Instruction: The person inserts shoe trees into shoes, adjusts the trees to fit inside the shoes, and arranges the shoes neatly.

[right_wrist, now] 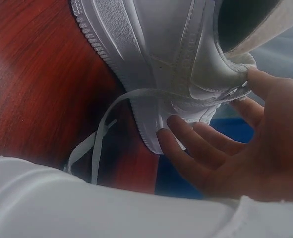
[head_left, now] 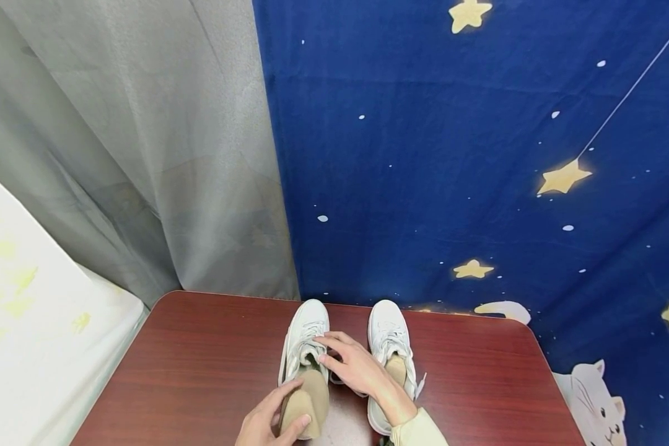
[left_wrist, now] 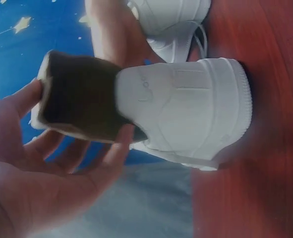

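Two white lace-up sneakers stand side by side on the table, toes facing away. From the left sneaker (head_left: 308, 325) a beige insole (head_left: 316, 391) sticks up out of the heel opening, bent, its front part hidden inside the shoe. My left hand (head_left: 267, 418) grips the insole's raised end by its edges, thumb on one side and fingers on the other. My right hand (head_left: 359, 365) reaches across to the same sneaker; in the right wrist view its thumb and index finger pinch the lace and tongue edge (right_wrist: 240, 89). The right sneaker (head_left: 387, 319) has a beige insole inside.
The reddish-brown wooden table (head_left: 212, 365) ends just beyond the toes. Behind hang a grey curtain (head_left: 217, 186) and a blue star-printed cloth (head_left: 396, 186). A loose white lace (right_wrist: 101, 129) trails between the sneakers; another lace end (head_left: 420, 385) lies right of the right sneaker.
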{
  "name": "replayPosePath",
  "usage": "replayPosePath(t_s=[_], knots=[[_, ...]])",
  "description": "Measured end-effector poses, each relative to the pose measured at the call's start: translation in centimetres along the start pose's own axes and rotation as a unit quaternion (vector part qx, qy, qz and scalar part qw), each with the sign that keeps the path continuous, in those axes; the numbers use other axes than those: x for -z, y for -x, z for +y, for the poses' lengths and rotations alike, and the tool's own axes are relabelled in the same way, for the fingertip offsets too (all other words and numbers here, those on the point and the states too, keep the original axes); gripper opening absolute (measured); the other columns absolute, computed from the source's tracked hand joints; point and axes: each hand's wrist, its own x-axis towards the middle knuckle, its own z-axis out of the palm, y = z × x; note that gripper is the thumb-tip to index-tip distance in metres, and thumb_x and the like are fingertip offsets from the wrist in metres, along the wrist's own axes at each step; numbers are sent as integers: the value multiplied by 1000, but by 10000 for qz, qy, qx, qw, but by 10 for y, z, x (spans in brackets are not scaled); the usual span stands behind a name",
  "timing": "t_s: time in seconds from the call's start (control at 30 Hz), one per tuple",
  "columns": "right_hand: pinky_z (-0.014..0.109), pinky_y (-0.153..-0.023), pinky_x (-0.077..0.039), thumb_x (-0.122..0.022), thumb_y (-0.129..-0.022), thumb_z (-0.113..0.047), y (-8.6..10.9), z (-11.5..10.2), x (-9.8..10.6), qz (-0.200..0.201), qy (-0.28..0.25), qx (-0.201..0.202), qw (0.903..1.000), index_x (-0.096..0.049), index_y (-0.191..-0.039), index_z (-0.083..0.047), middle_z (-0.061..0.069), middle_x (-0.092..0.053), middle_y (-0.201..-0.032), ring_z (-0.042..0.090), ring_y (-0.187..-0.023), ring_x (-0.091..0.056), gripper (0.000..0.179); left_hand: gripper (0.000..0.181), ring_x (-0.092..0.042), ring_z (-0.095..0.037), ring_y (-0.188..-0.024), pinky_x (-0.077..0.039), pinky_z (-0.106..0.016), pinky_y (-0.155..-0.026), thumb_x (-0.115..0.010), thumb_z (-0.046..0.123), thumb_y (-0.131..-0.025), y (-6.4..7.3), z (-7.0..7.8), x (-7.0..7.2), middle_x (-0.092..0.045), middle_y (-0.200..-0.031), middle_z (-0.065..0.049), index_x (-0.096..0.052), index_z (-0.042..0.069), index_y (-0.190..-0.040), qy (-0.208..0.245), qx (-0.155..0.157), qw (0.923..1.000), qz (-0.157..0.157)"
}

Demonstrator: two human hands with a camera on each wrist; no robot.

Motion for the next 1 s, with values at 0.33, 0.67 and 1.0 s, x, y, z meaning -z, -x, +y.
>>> replayPosePath(t_s=[0.33, 0.67, 1.0], knots=[[32, -87, -45, -42, -93, -46, 0, 0, 0, 53, 25, -4, 10000, -46, -133, -33, -2, -42, -135, 11, -101, -58, 42, 55, -55, -6, -102, -35, -10, -88, -73, 9, -73, -5, -9, -4, -55, -119, 8, -53, 14, -124, -439, -1465, 9852, 775], [33, -87, -45, -43, -93, -46, 0, -1, 0, 3, 42, -23, 10000, -46, -133, -33, -1, -42, -136, 12, -102, -58, 42, 49, -55, -5, -102, -35, -11, -88, -75, 18, -73, -7, -14, -13, -56, -116, 11, -58, 17, -119, -774, -1472, 9816, 941], [33, -87, -45, -43, -93, -46, 0, -1, 0, 46, 93, 6, 9999, -46, -133, -32, -1, -42, -136, 12, -102, -58, 42, 51, -54, -7, -106, -34, -13, -90, -72, 23, -76, -4, -14, -17, -55, -118, 12, -55, 20, -124, -1206, -1426, 9786, 862]])
